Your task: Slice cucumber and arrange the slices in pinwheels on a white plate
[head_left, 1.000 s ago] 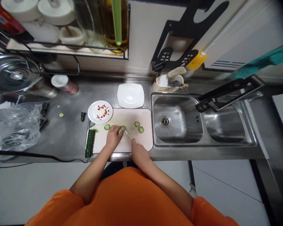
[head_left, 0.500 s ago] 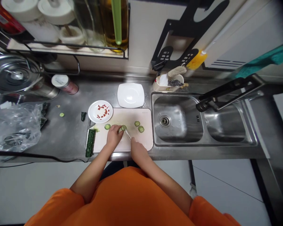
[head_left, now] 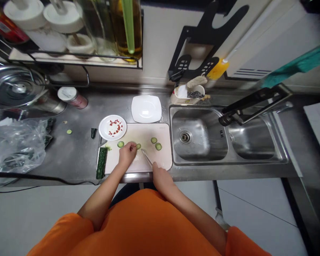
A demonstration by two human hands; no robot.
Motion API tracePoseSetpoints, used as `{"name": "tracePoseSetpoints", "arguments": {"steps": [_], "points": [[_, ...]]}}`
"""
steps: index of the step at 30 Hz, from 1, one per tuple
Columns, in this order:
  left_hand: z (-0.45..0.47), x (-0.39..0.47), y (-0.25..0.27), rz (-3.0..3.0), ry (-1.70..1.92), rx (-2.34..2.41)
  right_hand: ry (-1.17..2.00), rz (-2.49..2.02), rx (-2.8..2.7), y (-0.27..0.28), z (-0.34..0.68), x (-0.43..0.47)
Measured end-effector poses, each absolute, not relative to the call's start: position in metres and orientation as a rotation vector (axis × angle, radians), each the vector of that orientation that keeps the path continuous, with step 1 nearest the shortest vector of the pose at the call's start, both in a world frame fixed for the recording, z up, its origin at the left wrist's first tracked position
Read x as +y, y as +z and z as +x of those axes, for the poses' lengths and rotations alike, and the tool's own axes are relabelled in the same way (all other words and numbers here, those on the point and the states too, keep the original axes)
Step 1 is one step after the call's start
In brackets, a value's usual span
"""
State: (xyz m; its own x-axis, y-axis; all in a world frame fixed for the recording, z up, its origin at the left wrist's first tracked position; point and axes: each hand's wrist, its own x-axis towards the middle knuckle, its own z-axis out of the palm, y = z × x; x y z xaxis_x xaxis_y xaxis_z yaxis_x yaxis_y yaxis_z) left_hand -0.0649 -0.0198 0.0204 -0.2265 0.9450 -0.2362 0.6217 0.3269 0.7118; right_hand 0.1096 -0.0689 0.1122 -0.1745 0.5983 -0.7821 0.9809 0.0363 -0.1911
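Note:
Over the pale cutting board (head_left: pixel 160 163), my left hand (head_left: pixel 126 154) pinches a small cucumber slice (head_left: pixel 138 146) at its fingertips. My right hand (head_left: pixel 163 179) is closed round the handle of a knife (head_left: pixel 147 157), whose blade points up and left, its tip a little apart from that slice. Two cucumber slices overlap or touch (head_left: pixel 158 146) right of the blade, with another slice (head_left: pixel 154 140) just above them. One more slice (head_left: pixel 120 144) lies left of my left hand's fingers. A dark green length of cucumber (head_left: pixel 101 163) rests along the board's left edge.
Behind the board stand a round plate (head_left: pixel 103 132) with small red pieces and a white squarish plate (head_left: pixel 146 106). A double sink (head_left: pixel 202 156) with a black faucet (head_left: pixel 229 113) is at right. Left lie a cucumber end (head_left: pixel 93 133), a plastic bag (head_left: pixel 18 142) and a can (head_left: pixel 72 97).
My right hand has drawn the knife down and to the right, away from the slice. My left hand still holds the slice in nearly the same spot.

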Motion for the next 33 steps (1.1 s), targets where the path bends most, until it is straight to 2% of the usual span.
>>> {"name": "tracePoseSetpoints", "arguments": {"steps": [9,19,25,33], "points": [[-0.115,-0.022,0.035,1.078,0.694,2.228,-1.032,1.578,1.790,0.109,0.113,-0.068],[-0.122,-0.023,0.021,1.518,0.610,2.324,-1.021,1.574,1.814,0.108,0.114,-0.069],[-0.090,0.000,0.030,1.675,0.630,1.984,-0.992,1.601,1.844,0.105,0.113,-0.074],[-0.009,0.046,0.020,1.854,0.244,1.693,-1.002,1.624,1.824,0.107,0.111,-0.074]]}}
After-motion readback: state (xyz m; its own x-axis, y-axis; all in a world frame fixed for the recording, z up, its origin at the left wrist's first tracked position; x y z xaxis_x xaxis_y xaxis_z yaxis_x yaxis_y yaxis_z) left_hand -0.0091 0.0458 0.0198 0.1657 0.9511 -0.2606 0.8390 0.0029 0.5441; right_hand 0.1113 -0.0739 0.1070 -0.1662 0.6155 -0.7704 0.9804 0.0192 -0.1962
